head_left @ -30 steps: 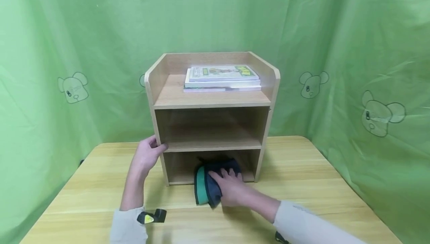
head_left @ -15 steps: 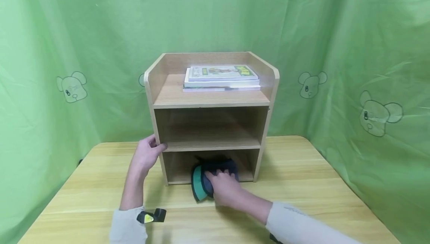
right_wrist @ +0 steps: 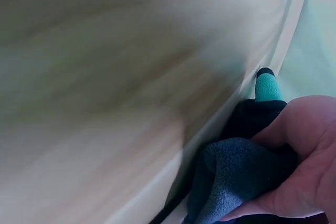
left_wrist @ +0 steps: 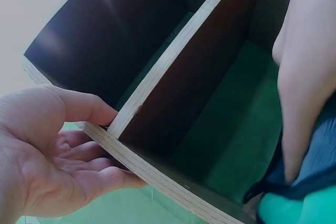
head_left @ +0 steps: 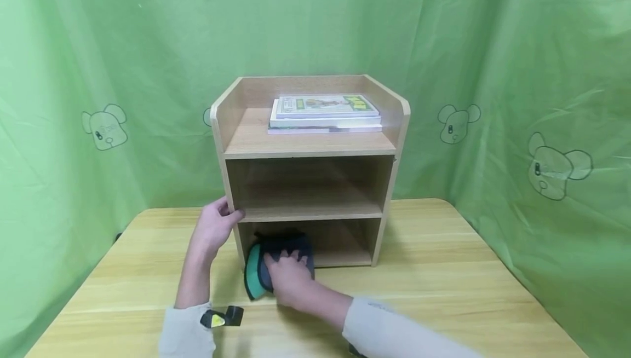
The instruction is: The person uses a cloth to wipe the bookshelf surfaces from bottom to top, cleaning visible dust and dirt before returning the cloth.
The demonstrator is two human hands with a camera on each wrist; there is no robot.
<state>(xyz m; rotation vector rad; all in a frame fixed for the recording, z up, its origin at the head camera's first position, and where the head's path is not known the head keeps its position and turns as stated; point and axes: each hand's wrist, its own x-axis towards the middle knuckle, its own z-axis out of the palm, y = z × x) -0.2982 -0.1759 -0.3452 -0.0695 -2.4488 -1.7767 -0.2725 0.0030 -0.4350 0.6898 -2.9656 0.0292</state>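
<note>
A small wooden shelf unit (head_left: 310, 149) stands on the table. My left hand (head_left: 216, 225) grips its left side panel at the height of the middle board, thumb at the board's front edge and fingers on the outer face, as the left wrist view shows. My right hand (head_left: 291, 280) is at the left end of the lowest compartment, holding a navy and green cloth (head_left: 253, 273) with dark edging. Thumb and fingers bunch the fluffy cloth (right_wrist: 231, 169) in the right wrist view. Its green end hangs out over the bottom board's front edge.
On the unit's top board lies a short stack of books (head_left: 325, 114). The wooden table (head_left: 434, 281) extends to both sides and in front. Green curtains (head_left: 493, 46) with bear drawings hang behind and beside it.
My right hand has moved left along the lowest compartment with the cloth, from its middle to the left end. The left hand has kept its grip on the side panel.
</note>
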